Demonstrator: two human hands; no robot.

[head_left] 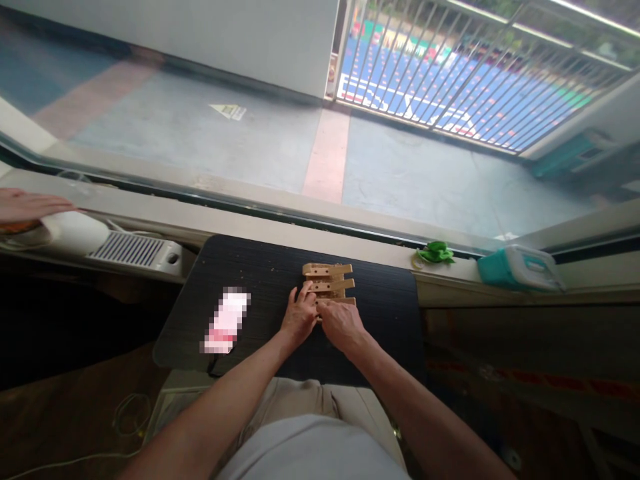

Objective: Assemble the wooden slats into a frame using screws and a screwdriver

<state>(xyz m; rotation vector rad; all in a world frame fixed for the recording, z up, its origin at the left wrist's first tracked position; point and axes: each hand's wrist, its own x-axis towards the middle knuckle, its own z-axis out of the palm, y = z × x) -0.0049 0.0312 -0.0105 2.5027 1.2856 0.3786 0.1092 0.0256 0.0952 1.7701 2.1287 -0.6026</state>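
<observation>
A small wooden piece (325, 271) lies on the dark table, made of light bars with dark holes over a brown, rough-looking base. Its bars point to the right. My left hand (299, 315) rests at its left side, fingers spread and fingertips touching the wood. Close beside it, my right hand (344, 325) is closed over the left part of the nearest bar (349, 301). Its curled fingers hide whatever they grip.
Left of my hands a pixelated pinkish object (226, 321) lies on the black table (390, 327). Another person's hand (35, 205) is at a white device (80, 231) far left. Along the sill sit a green crumpled thing (436, 253) and a teal box (505, 268).
</observation>
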